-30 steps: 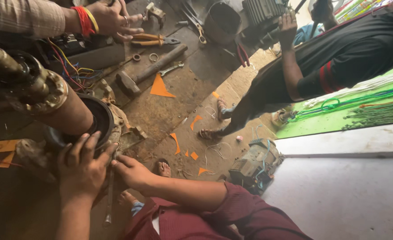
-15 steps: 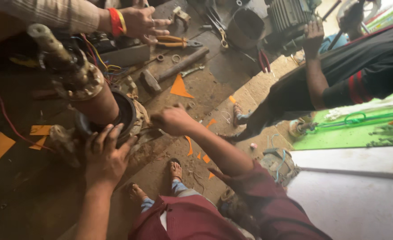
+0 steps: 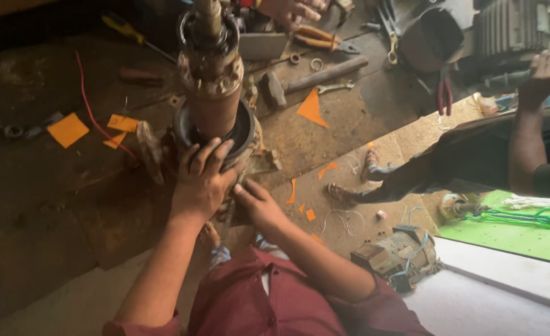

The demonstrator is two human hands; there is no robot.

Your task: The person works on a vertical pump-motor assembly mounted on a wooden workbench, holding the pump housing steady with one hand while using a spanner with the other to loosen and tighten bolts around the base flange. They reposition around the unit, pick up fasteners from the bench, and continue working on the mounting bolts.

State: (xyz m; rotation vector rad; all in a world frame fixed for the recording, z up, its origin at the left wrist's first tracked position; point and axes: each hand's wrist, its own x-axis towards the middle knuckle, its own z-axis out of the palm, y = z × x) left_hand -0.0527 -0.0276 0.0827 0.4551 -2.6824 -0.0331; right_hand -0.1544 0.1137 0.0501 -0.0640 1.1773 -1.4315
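Dim left, daylight glare right, slightly soft

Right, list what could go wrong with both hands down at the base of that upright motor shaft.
1. The left hand grips the dark ring round the tall upright shaft assembly; if that tips, the fingers could be pinched.
2. The right hand sits low under the housing, near rough metal edges that may cut.
3. A hammer and pliers lie loose close by and could be knocked.
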